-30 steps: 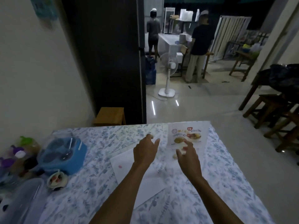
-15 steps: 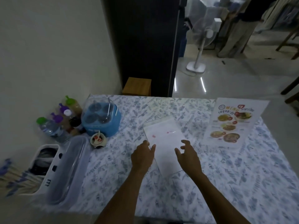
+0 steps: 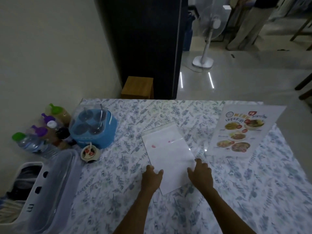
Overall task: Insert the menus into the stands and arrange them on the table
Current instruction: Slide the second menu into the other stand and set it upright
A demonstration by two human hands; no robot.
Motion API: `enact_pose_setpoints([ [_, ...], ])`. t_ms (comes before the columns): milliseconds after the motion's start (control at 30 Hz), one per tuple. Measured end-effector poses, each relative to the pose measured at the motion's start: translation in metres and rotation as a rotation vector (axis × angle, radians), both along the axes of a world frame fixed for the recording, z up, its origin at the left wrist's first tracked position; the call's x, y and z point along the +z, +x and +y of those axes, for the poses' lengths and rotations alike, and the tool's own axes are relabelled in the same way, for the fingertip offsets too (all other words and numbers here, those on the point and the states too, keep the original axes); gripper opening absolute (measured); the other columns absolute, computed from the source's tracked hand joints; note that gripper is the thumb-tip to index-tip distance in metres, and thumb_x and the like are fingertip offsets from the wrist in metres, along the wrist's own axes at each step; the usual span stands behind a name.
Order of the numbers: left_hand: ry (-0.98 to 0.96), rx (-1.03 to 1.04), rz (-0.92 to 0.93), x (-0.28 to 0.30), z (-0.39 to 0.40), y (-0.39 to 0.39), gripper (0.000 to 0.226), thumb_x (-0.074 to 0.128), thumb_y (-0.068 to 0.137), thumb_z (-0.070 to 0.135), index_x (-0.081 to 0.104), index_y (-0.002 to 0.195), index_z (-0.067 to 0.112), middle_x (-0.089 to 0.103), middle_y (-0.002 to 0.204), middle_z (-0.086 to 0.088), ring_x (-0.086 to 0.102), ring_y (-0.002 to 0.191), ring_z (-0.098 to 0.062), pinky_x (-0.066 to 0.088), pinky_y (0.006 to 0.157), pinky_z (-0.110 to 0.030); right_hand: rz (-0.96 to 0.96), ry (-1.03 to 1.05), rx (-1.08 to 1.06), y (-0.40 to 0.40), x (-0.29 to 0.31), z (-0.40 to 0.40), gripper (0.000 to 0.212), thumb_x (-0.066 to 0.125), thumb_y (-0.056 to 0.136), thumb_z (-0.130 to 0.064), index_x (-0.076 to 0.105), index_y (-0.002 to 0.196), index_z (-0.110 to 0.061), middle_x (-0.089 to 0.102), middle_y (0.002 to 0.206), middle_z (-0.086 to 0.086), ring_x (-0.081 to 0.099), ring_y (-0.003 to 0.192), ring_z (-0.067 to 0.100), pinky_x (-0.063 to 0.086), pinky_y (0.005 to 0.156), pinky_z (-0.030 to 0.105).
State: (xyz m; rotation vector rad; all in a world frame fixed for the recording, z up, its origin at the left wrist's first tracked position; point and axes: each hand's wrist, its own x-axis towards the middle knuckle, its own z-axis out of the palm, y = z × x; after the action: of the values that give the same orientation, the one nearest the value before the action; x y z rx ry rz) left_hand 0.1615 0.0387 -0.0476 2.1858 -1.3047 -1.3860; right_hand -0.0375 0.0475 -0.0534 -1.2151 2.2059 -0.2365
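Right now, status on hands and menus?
Left hand and right hand open at white sheet. Printed menu standing right. Nothing in the way.

1. Small eatery/restaurant dining area.
2. Table (image 3: 219,200) w/ floral cloth holds printed food menu (image 3: 239,130), condiment caddy (image 3: 94,127), sauce bottles (image 3: 50,125).
3. Cutlery bin (image 3: 42,196) at table edge.
4. Pedestal fan (image 3: 211,26) on tiled floor; wooden stool (image 3: 137,87) nearby.

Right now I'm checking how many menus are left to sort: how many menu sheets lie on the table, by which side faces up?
Printed side up: 1, the colour menu at the right.
Blank white side up: 1, the sheet between the hands.
Total: 2
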Motion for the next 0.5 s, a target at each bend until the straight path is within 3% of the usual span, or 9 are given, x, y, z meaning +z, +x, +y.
enact_pose_setpoints([
  [233, -0.025, 0.159, -0.034, 0.005, -0.008, 0.007, 0.046, 0.068, 0.087, 0.033, 0.049, 0.122, 0.011, 0.064, 0.119, -0.014, 0.064, 0.103, -0.03, 0.051, 0.082, -0.033, -0.115, -0.042, -0.128, -0.005, 0.015, -0.013, 0.058, 0.062, 0.088, -0.046, 0.047, 0.136, -0.017, 0.061, 0.125, 0.019, 0.058, 0.117, 0.039, 0.048, 0.097, 0.045],
  [500, -0.184, 0.197, -0.029, 0.055, -0.021, 0.027, 0.05, 0.068, 0.086, 0.04, 0.051, 0.124, 0.012, 0.065, 0.123, -0.013, 0.064, 0.106, -0.031, 0.054, 0.09, -0.039, -0.19, -0.209, -0.136, 0.01, 0.065, -0.006, 0.045, 0.063, 0.091, -0.04, 0.054, 0.127, -0.014, 0.07, 0.116, 0.017, 0.066, 0.108, 0.033, 0.052, 0.085, 0.038],
])
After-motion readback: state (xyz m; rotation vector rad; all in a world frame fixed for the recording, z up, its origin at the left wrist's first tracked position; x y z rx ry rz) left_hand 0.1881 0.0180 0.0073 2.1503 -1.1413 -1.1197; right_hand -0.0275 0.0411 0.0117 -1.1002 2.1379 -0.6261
